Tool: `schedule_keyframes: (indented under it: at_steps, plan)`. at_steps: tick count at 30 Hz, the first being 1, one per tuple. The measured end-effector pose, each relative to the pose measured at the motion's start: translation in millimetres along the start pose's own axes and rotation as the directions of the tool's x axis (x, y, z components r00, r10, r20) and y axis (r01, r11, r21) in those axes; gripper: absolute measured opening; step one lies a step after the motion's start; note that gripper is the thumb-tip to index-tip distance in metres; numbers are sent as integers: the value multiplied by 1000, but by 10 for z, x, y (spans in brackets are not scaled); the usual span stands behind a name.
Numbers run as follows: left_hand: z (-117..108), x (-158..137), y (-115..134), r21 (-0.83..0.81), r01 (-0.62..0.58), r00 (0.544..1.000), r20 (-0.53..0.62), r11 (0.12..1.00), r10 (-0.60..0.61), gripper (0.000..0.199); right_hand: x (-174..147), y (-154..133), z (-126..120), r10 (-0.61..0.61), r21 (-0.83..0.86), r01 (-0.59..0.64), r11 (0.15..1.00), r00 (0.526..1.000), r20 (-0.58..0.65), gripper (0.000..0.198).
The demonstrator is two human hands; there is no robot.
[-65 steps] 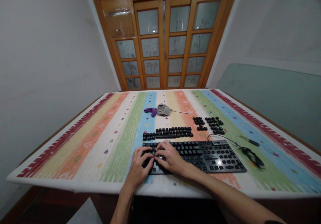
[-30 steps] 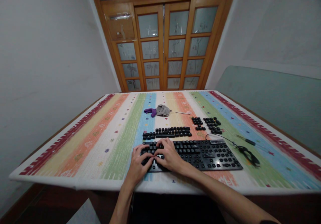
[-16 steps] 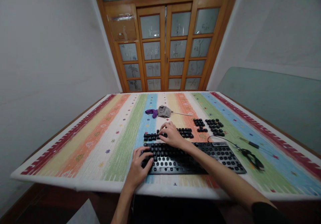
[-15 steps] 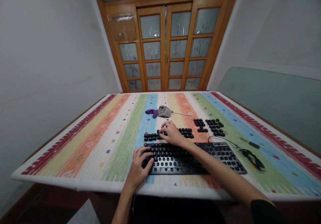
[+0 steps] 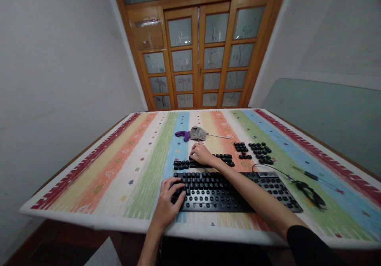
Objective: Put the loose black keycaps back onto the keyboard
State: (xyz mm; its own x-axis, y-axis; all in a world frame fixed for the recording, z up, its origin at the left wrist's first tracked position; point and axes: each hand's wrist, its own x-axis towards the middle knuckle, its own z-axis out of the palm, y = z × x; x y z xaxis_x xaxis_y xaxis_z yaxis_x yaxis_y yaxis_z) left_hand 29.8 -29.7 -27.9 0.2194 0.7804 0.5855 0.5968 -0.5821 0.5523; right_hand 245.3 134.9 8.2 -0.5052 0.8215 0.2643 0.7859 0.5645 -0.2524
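Doors point(image 5: 195, 59): wooden, with patterned panes, beyond the table; top cut off by the upper edge of view.
Table point(image 5: 116, 178): covered with a striped cloth; right corner cut off.
Board point(image 5: 327, 119): pale green, to the right behind the table; right part out of view.
Keyboard point(image 5: 205, 204): black, lying flat near the front edge of the table. Caps on the far rows; near rows and right-hand block largely bare. Left end under the left hand; right hand just beyond its far edge. The right forearm crosses above it and hides part of the middle.
Left hand point(image 5: 167, 200): fingers bent and thumb apart, touching the keyboard's left end.
Right hand point(image 5: 202, 155): fingers bent down onto a row of loose keys point(image 5: 182, 164); fingertips partly hidden, cannot tell whether a key is pinched. Middle of the row covered by this hand.
Cable point(image 5: 309, 194): black, bundled, right of the keyboard; windings hard to make out.
Rag point(image 5: 198, 133): grey and purple, lying beyond the right hand; a thin rod projects from it, rightward.
Screwdriver point(image 5: 311, 175): dark handle, behind the cable; shaft faint against the cloth.
Key clusters point(image 5: 260, 153): two, black, beyond the keyboard's right half.
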Motion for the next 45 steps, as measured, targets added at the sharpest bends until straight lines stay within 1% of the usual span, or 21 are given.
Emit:
schedule_keyframes:
  at_steps: [3,7,13,15,17,20,23,26,30,37,45]
  plan:
    - [6,-3,-3,-1,0,1000,7,1000,0,17,2,2,16,-3,3,3,1000,1000,7,16]
    - [5,1,-3,0,0,1000,4,1000,0,17,11,-5,15,-9,14,9,1000,1000,7,13]
    - [-11,13,-13,9,2,1000,11,1000,-2,17,-47,-86,-129,-28,57,31,998,998,-52,11]
    - [-17,23,-7,8,-1,1000,8,1000,1,17,-157,-147,-191,-45,73,51,996,996,-73,11]
    - [-20,34,7,8,-2,1000,1,1000,2,17,-329,-226,-238,-92,109,104,989,990,-110,10]
    - [-24,51,38,14,-14,1000,-1,1000,14,16,-651,-365,-277,-198,202,247,948,952,-232,8]
    - [-31,68,79,16,-42,999,14,999,42,17,-944,-503,-299,-238,230,310,922,926,-294,9]
    - [-37,90,123,21,-64,998,30,998,64,19,-1132,-606,-302,-266,212,328,920,924,-276,10]
    - [-27,117,169,44,-79,996,34,996,77,20,-1238,-666,-240,-293,181,343,922,922,-255,10]
    - [29,122,182,56,-107,993,56,993,104,13,-1266,-673,-68,-321,114,359,926,910,-261,8]
    - [77,104,137,68,-116,992,59,991,113,14,-1259,-738,-29,-346,46,370,928,901,-263,8]
